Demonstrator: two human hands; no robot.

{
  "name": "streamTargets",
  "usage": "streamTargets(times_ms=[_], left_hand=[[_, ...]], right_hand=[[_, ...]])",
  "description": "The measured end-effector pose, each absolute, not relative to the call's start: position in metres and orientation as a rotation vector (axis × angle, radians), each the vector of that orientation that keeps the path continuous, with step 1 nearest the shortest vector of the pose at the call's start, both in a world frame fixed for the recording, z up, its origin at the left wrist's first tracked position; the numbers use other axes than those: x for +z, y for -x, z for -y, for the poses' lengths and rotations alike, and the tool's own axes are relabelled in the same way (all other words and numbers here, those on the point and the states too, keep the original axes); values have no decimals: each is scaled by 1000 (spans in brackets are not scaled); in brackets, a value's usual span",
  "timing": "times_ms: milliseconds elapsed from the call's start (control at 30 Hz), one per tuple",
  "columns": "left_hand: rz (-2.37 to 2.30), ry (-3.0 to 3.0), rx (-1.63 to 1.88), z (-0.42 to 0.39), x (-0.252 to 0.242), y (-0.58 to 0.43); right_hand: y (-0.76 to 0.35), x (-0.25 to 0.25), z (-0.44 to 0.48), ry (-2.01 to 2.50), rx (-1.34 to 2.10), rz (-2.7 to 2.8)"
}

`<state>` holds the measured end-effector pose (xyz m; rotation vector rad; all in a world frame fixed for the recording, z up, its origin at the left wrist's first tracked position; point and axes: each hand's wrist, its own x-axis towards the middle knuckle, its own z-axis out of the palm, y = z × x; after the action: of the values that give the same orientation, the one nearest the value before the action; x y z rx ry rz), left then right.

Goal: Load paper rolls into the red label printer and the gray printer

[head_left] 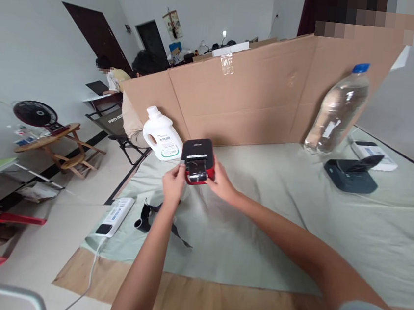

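A small black and red device with a dark glossy strip on its front is between my two hands, above the cloth-covered table. My left hand is closed at the device's lower left corner, fingers pinched by the strip's edge. Around the right side and lower corner of the device, my right hand is closed in a grip. Just behind stands a white jug. Below my left hand lie a black roll and loose dark strips on the cloth.
A cardboard panel borders the table's back. At right stand a large water bottle and a dark tape-dispenser-like object near a white box. A power strip lies at the left edge. People sit beyond at the left.
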<state>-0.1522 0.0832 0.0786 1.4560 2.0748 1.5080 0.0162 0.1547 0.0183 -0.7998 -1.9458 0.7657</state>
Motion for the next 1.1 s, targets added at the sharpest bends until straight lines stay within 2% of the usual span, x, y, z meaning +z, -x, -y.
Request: streamTargets(times_ms=[133, 300, 400, 600, 767, 900, 1100], left_hand=[[-2002, -1604, 1427, -60, 64, 58], [-1936, -1591, 1292, -48, 39, 4], [-1978, -1549, 1207, -46, 33, -2], [-1975, -1543, 1343, -45, 18, -7], [-1861, -2022, 1548, -50, 2, 9], [-1810, -2230, 1484, -52, -1, 23], [-1742, -2208, 1414, -53, -4, 26]], right_hand=[[-119, 13, -131, 790, 503, 1957], [-178, -6, -107, 905, 496, 1975], [-181, -18, -100, 943, 526, 1950], [-176, -26, -91, 978, 502, 1909], [-179, -17, -88, 992, 393, 1913], [-182, -9, -89, 950, 318, 1929], [-183, -5, -92, 928, 319, 1925]])
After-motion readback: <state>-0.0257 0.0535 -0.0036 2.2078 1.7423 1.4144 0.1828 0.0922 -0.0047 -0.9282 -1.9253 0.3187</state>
